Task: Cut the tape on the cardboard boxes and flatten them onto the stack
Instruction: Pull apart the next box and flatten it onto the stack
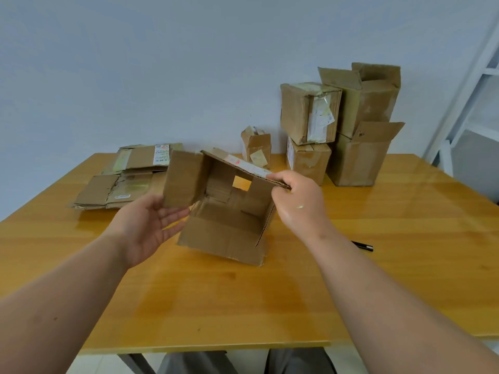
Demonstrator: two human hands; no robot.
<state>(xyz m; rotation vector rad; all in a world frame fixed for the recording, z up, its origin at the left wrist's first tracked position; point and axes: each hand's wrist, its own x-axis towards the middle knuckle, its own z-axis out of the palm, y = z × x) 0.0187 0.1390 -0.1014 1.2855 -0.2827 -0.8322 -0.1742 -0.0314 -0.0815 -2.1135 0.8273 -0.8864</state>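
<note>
A stack of flattened boxes lies far left on the table, the left hand cups open fingers under the opened box at centre, and the right hand pinches its upper edge.

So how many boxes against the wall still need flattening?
5: small box near the centre; taped box atop another; open box atop a tall one. More may hide behind.
</note>
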